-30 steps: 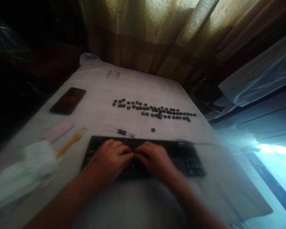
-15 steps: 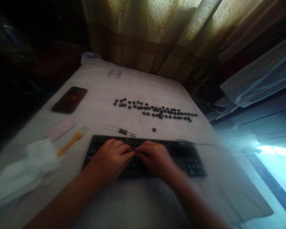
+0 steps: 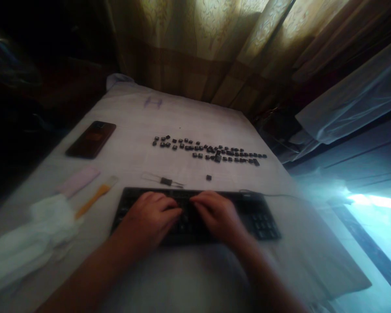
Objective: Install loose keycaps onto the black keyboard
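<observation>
A black keyboard [image 3: 270, 219] lies near the front of the cloth-covered table. Over its left half rests my left hand [image 3: 154, 215], fingers bent together with the thumb pointing right; whether it pinches a key is hidden. My right hand [image 3: 217, 213] is over the middle, its fingertips close together on the board, and anything between them is too small to make out. Beyond the keyboard lies a dark tool with wire loops [image 3: 166, 181], and right of it a single black keycap [image 3: 209, 178]. Several loose keycaps [image 3: 230, 153] form uneven rows farther back.
A dark phone [image 3: 91, 140] lies at the back left. Nearer are a pink block [image 3: 78, 180], an orange-handled brush [image 3: 96, 200] and crumpled white tissue [image 3: 48, 226]. The keyboard's cable [image 3: 280, 195] runs right. A patterned curtain [image 3: 198, 48] hangs behind the table [image 3: 182, 113].
My right hand's fingertips have moved a little to the right, leaving a wider gap to my left hand. The whole view has shifted slightly.
</observation>
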`<state>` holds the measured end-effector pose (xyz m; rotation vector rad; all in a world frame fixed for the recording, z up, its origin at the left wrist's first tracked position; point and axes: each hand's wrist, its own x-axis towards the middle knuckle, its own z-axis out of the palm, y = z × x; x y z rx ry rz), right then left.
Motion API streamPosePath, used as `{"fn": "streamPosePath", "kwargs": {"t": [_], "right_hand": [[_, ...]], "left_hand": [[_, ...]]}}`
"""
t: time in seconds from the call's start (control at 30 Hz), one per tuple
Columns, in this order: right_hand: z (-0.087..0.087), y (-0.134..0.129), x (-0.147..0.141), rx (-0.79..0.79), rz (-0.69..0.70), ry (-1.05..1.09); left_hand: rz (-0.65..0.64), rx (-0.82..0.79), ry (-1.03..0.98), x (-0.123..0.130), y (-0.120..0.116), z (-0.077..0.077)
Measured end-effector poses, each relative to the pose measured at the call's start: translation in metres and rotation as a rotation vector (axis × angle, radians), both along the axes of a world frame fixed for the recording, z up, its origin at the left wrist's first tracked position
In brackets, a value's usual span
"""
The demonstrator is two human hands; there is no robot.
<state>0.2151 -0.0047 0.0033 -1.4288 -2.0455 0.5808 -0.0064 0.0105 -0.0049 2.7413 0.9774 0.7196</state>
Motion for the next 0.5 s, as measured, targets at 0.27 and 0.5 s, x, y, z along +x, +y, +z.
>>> {"fn": "streamPosePath", "kwargs": {"t": [0.27, 0.5], "right_hand": [[-0.013, -0.018, -0.003, 0.192, 0.091, -0.231], [-0.014, -0.017, -0.004, 0.228, 0.063, -0.238]], "left_hand": [[0.142, 0.016, -0.01, -0.016, 0.015, -0.002], [0.156, 0.01, -0.012, -0.018, 0.017, -0.005]]}}
